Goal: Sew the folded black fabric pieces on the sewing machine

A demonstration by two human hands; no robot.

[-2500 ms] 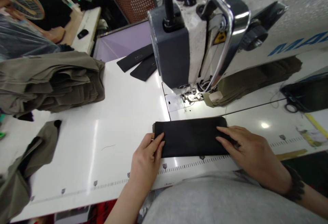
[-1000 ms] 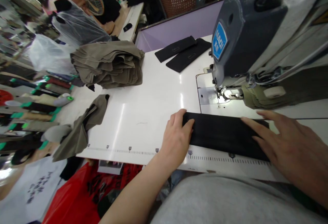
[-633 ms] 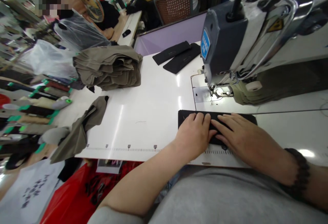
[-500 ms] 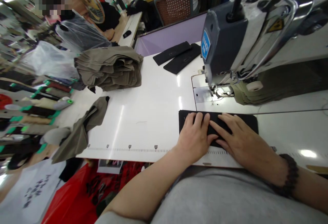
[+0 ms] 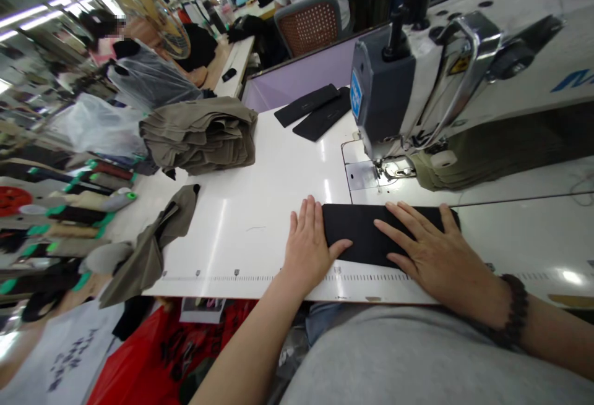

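Note:
A black rectangular fabric piece (image 5: pixel 359 232) lies flat on the white sewing table (image 5: pixel 260 207), in front of the sewing machine (image 5: pixel 385 83). My left hand (image 5: pixel 309 247) rests flat at the piece's left end, its thumb on the fabric and its fingers on the tabletop beside the edge. Spread over the right part of the same piece is my right hand (image 5: pixel 431 250), palm down. Neither hand grips anything. The needle area and metal plate (image 5: pixel 362 175) are just beyond the fabric.
Two black strips (image 5: pixel 309 105) lie at the table's far edge. A stack of brown-grey fabric (image 5: pixel 199 136) and a loose piece (image 5: pixel 148 250) are on the left, near thread spools (image 5: pixel 74 216). Olive fabric (image 5: pixel 492 151) lies under the machine arm. People sit in the background.
My left hand has slid left from the middle of the black piece to its left end, uncovering the middle. The right hand stays on the piece, fingers spread wider. The view has shifted slightly.

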